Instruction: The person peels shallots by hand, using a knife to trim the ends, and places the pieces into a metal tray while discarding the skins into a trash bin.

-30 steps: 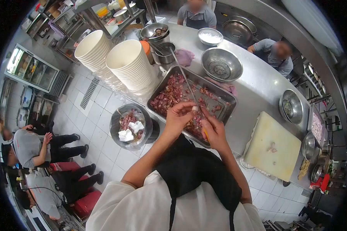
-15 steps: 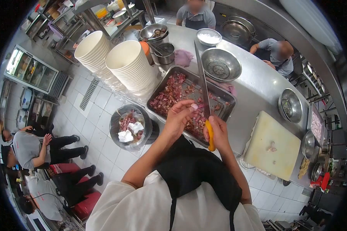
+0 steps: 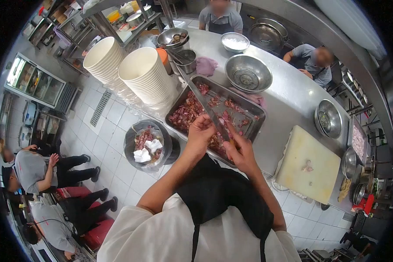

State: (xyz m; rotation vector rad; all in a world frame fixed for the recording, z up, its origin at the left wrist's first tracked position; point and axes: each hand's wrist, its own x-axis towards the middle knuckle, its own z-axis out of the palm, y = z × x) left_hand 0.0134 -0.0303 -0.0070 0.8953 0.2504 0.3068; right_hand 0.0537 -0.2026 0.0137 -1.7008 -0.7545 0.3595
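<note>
My right hand (image 3: pixel 242 153) is closed on the yellow handle of a long knife (image 3: pixel 201 99), with a finger stretched along the blade. The blade slants up and to the left, above a metal tray (image 3: pixel 258 124). My left hand (image 3: pixel 201 133) is pinched shut beside the blade, near its handle end. Whatever lies between its fingertips is hidden now. Under both hands, the tray holds many small reddish-purple shallots (image 3: pixel 183 112) and loose skins, thickest on its left side.
Left of the tray stand stacked white tubs (image 3: pixel 139 65) and a lined bin (image 3: pixel 129 146) of scraps. A steel colander (image 3: pixel 249 72) sits behind the tray. To the right lies a cutting board (image 3: pixel 310 161). Two people (image 3: pixel 220 19) are across the counter; others stand far left.
The knife has swung from nearly upright to slanting left across my left fingertips. My right hand has turned with it. The small pale pink bulb in my left fingers is no longer visible.
</note>
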